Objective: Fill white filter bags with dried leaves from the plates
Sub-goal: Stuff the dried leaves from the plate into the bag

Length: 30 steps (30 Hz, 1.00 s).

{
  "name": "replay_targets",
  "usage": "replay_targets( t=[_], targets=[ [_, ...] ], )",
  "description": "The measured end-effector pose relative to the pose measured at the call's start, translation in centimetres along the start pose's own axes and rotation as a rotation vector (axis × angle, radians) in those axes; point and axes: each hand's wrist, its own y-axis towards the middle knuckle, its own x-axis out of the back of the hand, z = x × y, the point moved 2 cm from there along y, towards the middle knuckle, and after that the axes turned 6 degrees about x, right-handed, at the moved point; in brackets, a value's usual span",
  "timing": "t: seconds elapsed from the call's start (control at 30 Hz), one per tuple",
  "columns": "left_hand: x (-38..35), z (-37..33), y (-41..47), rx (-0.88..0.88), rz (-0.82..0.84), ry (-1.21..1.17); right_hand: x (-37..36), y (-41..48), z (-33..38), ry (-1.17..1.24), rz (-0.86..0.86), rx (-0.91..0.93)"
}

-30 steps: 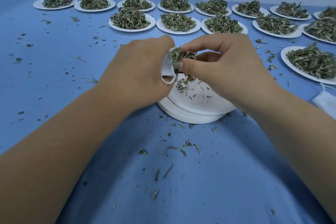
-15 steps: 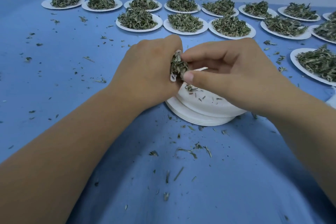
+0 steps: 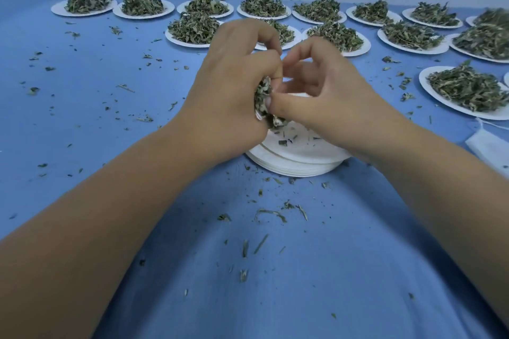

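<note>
My left hand (image 3: 231, 99) grips a white filter bag (image 3: 259, 116), almost all of it hidden in the fist, with only a sliver of its edge showing. A wad of dried leaves (image 3: 264, 100) sticks out of the bag's mouth. My right hand (image 3: 319, 96) pinches those leaves with thumb and curled fingers, pressed against the left hand. Both hands hover over a stack of white paper plates (image 3: 297, 158) whose top plate carries only a few leaf crumbs.
Several white plates heaped with dried leaves (image 3: 194, 29) stand in rows along the back and right (image 3: 465, 89) of the blue cloth. More white filter bags (image 3: 489, 146) lie at the right edge. Leaf crumbs (image 3: 271, 213) litter the cloth near me.
Both hands have stayed together over the stacked plates. The leaf wad has sunk deeper into the bag, and less of the white bag shows now.
</note>
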Motion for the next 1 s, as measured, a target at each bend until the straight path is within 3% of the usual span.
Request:
replay_targets(
  t=[0.13, 0.33, 0.47, 0.57, 0.63, 0.77, 1.0],
  targets=[
    [-0.3, -0.8, -0.1, -0.021, 0.050, -0.076, -0.7, 0.1, 0.2, 0.196, 0.153, 0.009],
    [-0.2, -0.7, -0.1, 0.019, 0.021, -0.081, -0.8, 0.7, 0.2, 0.212, 0.121, 0.036],
    [0.2, -0.3, -0.1, 0.022, 0.023, -0.049, -0.1, 0.9, 0.1, 0.145, -0.013, 0.051],
    [0.7, 0.3, -0.2, 0.099, 0.083, -0.097, 1.1, 1.2, 0.0, 0.063, -0.167, 0.070],
    [0.8, 0.5, -0.2, 0.185, 0.034, -0.163, 1.7, 1.4, -0.2, 0.028, -0.232, 0.057],
    [0.4, 0.7, -0.1, 0.435, -0.045, -0.410, 1.8, 1.2, -0.6, -0.059, -0.263, 0.061],
    [-0.4, 0.6, -0.3, 0.531, -0.069, -0.485, 1.6, 1.1, -0.6, -0.082, -0.286, 0.068]
  ],
)
